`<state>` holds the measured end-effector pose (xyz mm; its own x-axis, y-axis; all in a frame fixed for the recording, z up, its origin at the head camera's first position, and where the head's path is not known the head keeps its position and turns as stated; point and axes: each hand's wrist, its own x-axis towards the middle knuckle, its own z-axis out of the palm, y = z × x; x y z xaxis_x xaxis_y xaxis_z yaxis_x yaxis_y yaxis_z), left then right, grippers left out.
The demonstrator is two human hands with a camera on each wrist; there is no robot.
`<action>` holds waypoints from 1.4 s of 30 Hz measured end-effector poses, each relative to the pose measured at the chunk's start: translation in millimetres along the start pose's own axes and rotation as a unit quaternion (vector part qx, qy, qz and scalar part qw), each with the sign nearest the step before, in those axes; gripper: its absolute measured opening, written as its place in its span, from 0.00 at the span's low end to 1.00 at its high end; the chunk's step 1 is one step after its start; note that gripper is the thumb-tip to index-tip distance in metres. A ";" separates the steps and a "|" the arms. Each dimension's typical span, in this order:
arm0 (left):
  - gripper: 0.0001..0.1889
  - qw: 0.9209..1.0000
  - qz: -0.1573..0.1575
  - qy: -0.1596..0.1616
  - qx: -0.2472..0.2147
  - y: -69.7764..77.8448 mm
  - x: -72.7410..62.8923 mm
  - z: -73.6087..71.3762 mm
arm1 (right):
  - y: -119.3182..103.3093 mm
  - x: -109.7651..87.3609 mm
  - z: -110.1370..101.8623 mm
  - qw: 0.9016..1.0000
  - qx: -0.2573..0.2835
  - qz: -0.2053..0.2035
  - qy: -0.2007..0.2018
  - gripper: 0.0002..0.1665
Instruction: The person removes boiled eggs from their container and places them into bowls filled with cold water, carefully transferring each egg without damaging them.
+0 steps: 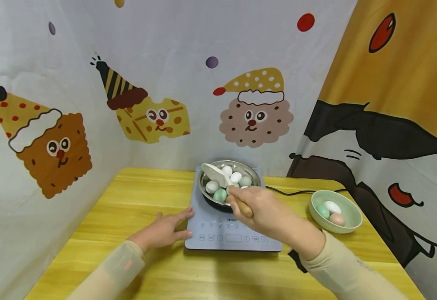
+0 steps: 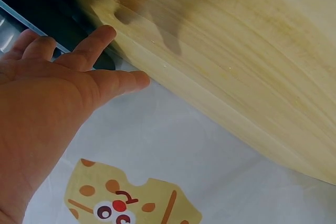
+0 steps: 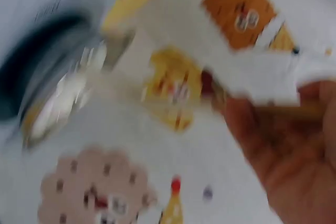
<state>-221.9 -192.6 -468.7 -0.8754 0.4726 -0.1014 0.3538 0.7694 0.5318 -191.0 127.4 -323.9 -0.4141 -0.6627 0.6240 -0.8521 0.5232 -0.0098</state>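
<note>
My right hand (image 1: 256,206) grips the wooden handle of a pale spatula (image 1: 214,174) above a metal pan (image 1: 250,170). In the pan lie several eggs, among them a green egg (image 1: 220,195), a grey-green egg (image 1: 245,181) and a white egg (image 1: 235,177). The right wrist view is blurred; the right hand (image 3: 294,150) shows there around the handle. With fingers spread, my left hand (image 1: 164,230) has its fingertips at the left edge of the induction cooker (image 1: 222,243) under the pan. The left wrist view shows the left hand (image 2: 58,93) holding nothing.
A light green bowl (image 1: 350,208) with a green, a white and a pinkish egg stands right of the cooker. A black cord (image 1: 293,193) runs behind it along the wooden table (image 1: 128,204). A cartoon-printed curtain (image 1: 199,154) hangs behind the table.
</note>
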 end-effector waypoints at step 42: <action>0.40 1.000 0.000 -0.004 -0.004 5.0 1.4 5.1 | 104.3 -129.1 -74.2 0.585 0.601 0.490 0.237 0.21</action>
<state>-219.7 -185.9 -470.5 -0.8728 0.4758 -0.1089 0.3506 0.7664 0.5382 -202.7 307.3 -347.5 -0.9999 0.0121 0.0010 -0.0059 -0.4167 -0.9090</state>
